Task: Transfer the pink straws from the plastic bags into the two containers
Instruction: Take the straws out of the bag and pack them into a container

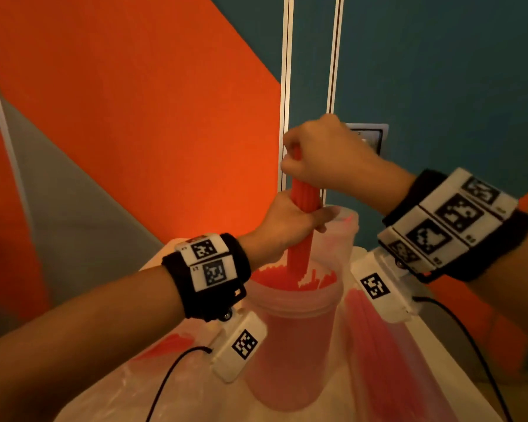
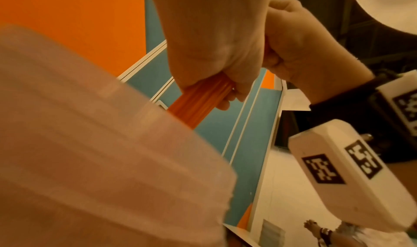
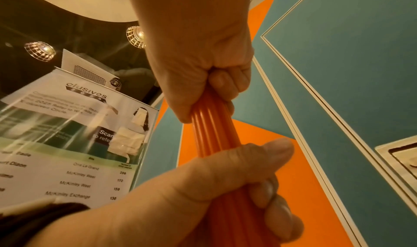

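A bundle of pink straws (image 1: pixel 302 226) stands upright, its lower end inside the near clear container (image 1: pixel 290 345), which is packed with straws. My left hand (image 1: pixel 287 222) grips the bundle at its middle, just above the container's rim. My right hand (image 1: pixel 316 158) grips the bundle's top end. In the right wrist view the right hand (image 3: pixel 203 75) wraps the straws (image 3: pixel 214 129) and the left hand (image 3: pixel 228 188) holds them lower down. In the left wrist view the left hand (image 2: pixel 214 58) closes on the bundle (image 2: pixel 198 106). A second clear container (image 1: pixel 346 236) stands behind.
Plastic bags with straws lie on the white table, one at the right (image 1: pixel 384 354) and one at the lower left (image 1: pixel 168 345). An orange and teal partition wall (image 1: pixel 165 117) rises close behind. A printed sign (image 3: pixel 67 143) stands nearby.
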Action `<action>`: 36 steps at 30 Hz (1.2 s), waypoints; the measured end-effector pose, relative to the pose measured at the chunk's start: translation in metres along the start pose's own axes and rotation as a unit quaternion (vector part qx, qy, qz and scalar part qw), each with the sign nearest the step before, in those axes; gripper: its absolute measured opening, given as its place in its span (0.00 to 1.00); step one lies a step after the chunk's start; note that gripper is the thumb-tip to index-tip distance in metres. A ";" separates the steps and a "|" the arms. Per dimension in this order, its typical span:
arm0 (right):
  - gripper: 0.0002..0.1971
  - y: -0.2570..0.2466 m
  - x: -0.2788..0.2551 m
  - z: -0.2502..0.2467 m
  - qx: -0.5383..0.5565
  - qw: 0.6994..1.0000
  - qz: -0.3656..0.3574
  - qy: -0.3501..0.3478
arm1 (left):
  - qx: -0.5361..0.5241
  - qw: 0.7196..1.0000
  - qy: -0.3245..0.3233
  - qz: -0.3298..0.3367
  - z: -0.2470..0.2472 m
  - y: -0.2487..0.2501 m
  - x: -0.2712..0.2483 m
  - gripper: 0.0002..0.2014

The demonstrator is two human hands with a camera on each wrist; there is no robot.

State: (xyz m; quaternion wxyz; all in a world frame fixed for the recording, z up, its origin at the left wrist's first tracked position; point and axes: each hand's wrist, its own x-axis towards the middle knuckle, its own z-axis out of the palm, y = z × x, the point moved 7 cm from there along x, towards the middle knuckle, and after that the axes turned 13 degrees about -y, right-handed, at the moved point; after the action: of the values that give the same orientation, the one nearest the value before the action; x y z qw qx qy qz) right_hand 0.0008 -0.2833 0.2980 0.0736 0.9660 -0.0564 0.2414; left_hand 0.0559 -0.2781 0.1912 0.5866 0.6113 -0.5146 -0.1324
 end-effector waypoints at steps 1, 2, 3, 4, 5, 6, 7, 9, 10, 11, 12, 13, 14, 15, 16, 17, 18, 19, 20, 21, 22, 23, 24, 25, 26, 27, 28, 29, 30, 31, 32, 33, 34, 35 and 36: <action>0.08 0.004 0.000 0.005 0.001 1.000 -0.006 0.007 | 0.002 1.000 -0.006 -0.002 0.001 -0.004 0.004 0.10; 0.08 0.007 0.001 0.009 0.003 1.000 -0.013 0.013 | 0.005 1.000 -0.011 -0.003 0.002 -0.007 0.007 0.10; 0.08 0.009 0.002 0.014 0.006 1.000 -0.019 0.016 | 0.007 1.000 -0.017 -0.005 0.002 -0.012 0.011 0.11; 0.07 0.013 0.002 0.020 0.012 1.000 -0.022 0.014 | 0.010 1.000 -0.028 -0.010 0.002 -0.016 0.014 0.11; 0.08 0.017 0.004 0.027 0.019 1.000 -0.019 0.007 | 0.015 0.999 -0.046 -0.019 0.004 -0.022 0.016 0.11; 0.09 0.021 0.005 0.034 0.027 1.000 -0.013 -0.002 | 0.021 0.997 -0.069 -0.032 0.006 -0.029 0.017 0.11; 0.10 0.026 0.006 0.042 0.035 0.999 -0.003 -0.012 | 0.026 0.994 -0.091 -0.047 0.009 -0.036 0.017 0.11; 0.12 0.034 0.006 0.059 0.047 0.998 0.008 -0.035 | 0.031 0.990 -0.123 -0.067 0.013 -0.047 0.014 0.13; 0.11 0.037 0.005 0.070 0.049 0.997 0.009 -0.052 | 0.035 0.989 -0.131 -0.066 0.013 -0.050 0.012 0.19; 0.10 0.038 0.003 0.081 0.050 0.996 0.011 -0.071 | 0.037 0.988 -0.136 -0.063 0.010 -0.052 0.011 0.26; 0.09 0.039 0.000 0.093 0.055 0.994 0.013 -0.089 | 0.043 0.987 -0.138 -0.062 0.007 -0.054 0.010 0.31; 0.08 0.039 -0.002 0.104 0.059 0.993 0.014 -0.101 | 0.056 0.986 -0.141 -0.065 0.004 -0.057 0.010 0.35; 0.07 0.040 -0.005 0.114 0.067 0.991 0.016 -0.117 | 0.068 0.984 -0.146 -0.077 0.000 -0.060 0.009 0.38; 0.06 0.038 -0.009 0.123 0.075 0.988 0.015 -0.133 | 0.079 0.980 -0.150 -0.099 -0.004 -0.064 0.007 0.39; 0.06 0.036 -0.012 0.132 0.079 0.986 0.006 -0.148 | 0.086 0.976 -0.158 -0.121 -0.006 -0.067 0.004 0.38; 0.09 0.034 -0.015 0.140 0.073 0.983 -0.005 -0.171 | 0.091 0.972 -0.165 -0.138 -0.008 -0.070 0.002 0.37; 0.14 0.031 -0.020 0.148 0.072 0.975 -0.016 -0.207 | 0.091 0.970 -0.170 -0.151 -0.009 -0.072 0.000 0.37; 0.17 0.030 -0.023 0.157 0.080 0.963 -0.006 -0.257 | 0.093 0.967 -0.171 -0.163 -0.010 -0.075 -0.002 0.39; 0.18 0.029 -0.028 0.167 0.093 0.947 0.010 -0.308 | 0.104 0.964 -0.171 -0.172 -0.010 -0.076 -0.003 0.41; 0.18 0.029 -0.033 0.175 0.100 0.927 0.031 -0.359 | 0.127 0.960 -0.174 -0.180 -0.011 -0.077 -0.005 0.42; 0.18 0.028 -0.037 0.183 0.112 0.911 0.053 -0.393 | 0.158 0.952 -0.185 -0.188 -0.010 -0.078 -0.006 0.43; 0.19 0.026 -0.040 0.187 0.118 0.899 0.068 -0.417 | 0.190 0.939 -0.206 -0.198 -0.007 -0.078 -0.008 0.42; 0.20 0.024 -0.041 0.191 0.095 0.891 0.067 -0.439 | 0.224 0.924 -0.232 -0.206 -0.004 -0.078 -0.009 0.40; 0.21 0.023 -0.042 0.191 0.078 0.883 0.065 -0.457 | 0.260 0.906 -0.257 -0.213 -0.001 -0.077 -0.010 0.36; 0.22 0.022 -0.040 0.188 0.062 0.883 0.057 -0.461 | 0.299 0.887 -0.276 -0.217 0.001 -0.075 -0.010 0.32; 0.22 0.020 -0.035 0.184 0.046 0.892 0.035 -0.449 | 0.335 0.872 -0.284 -0.217 0.001 -0.073 -0.009 0.28; 0.21 0.019 -0.032 0.176 0.050 0.902 0.028 -0.428 | 0.367 0.861 -0.282 -0.213 0.000 -0.070 -0.006 0.24; 0.20 0.019 -0.029 0.172 0.047 0.909 0.022 -0.413 | 0.392 0.853 -0.274 -0.208 -0.002 -0.067 -0.003 0.20; 0.20 0.019 -0.029 0.173 0.024 0.908 0.007 -0.418 | 0.410 0.847 -0.269 -0.207 -0.005 -0.066 -0.003 0.19; 0.20 0.016 -0.034 0.176 0.019 0.897 0.000 -0.442 | 0.422 0.840 -0.269 -0.211 -0.007 -0.067 -0.004 0.21; 0.21 0.013 -0.041 0.184 0.016 0.877 -0.012 -0.479 | 0.431 0.831 -0.275 -0.219 -0.008 -0.071 -0.007 0.23; 0.22 0.010 -0.048 0.193 0.015 0.857 -0.023 -0.515 | 0.438 0.822 -0.284 -0.225 -0.008 -0.075 -0.011 0.25; 0.22 0.007 -0.054 0.200 0.011 0.839 -0.028 -0.543 | 0.448 0.815 -0.289 -0.226 -0.008 -0.078 -0.015 0.26; 0.23 0.003 -0.056 0.203 0.008 0.834 -0.038 -0.550 | 0.460 0.813 -0.284 -0.217 -0.008 -0.078 -0.017 0.26; 0.23 -0.001 -0.056 0.202 0.016 0.836 -0.043 -0.547 | 0.464 0.820 -0.269 -0.201 -0.010 -0.075 -0.019 0.25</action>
State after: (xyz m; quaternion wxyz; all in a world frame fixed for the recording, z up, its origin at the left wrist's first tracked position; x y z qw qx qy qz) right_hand 0.0449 -0.3128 0.0948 0.0258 0.9429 -0.0422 -0.3294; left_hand 0.0905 -0.2740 0.1219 0.0319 0.8410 -0.5184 -0.1515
